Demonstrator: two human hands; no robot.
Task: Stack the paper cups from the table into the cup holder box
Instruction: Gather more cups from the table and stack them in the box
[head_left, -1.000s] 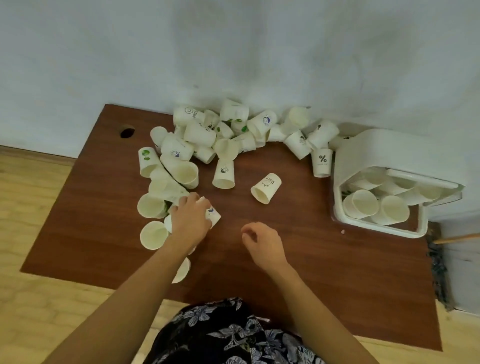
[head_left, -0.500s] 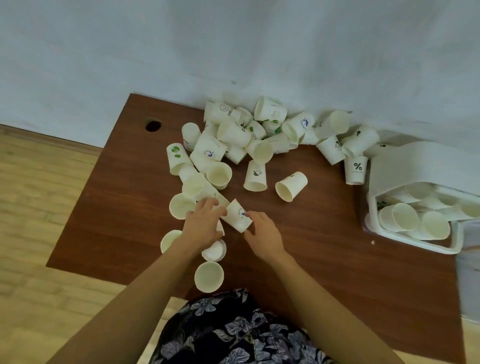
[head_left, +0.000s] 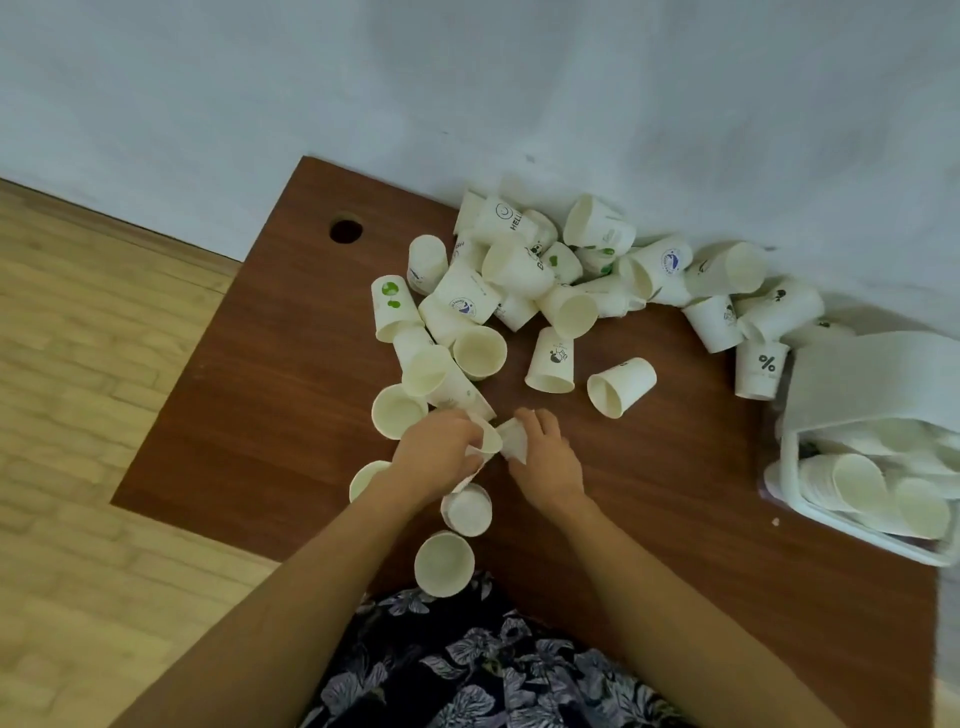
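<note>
Matt paper cups (head_left: 551, 362), smooth wood-grain table (head_left: 291, 374), glossy plastic box (head_left: 857, 374).

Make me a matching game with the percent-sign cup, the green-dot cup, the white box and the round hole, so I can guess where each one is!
Things:
1. percent-sign cup
2. green-dot cup
3. white box
4. round hole

Places:
A. far left corner of the table
B. right edge of the table, holding cups
C. left edge of the cup pile
D. mouth down, just left of the box

Pairs: 1-D, 2-C, 3-B, 4-A
</note>
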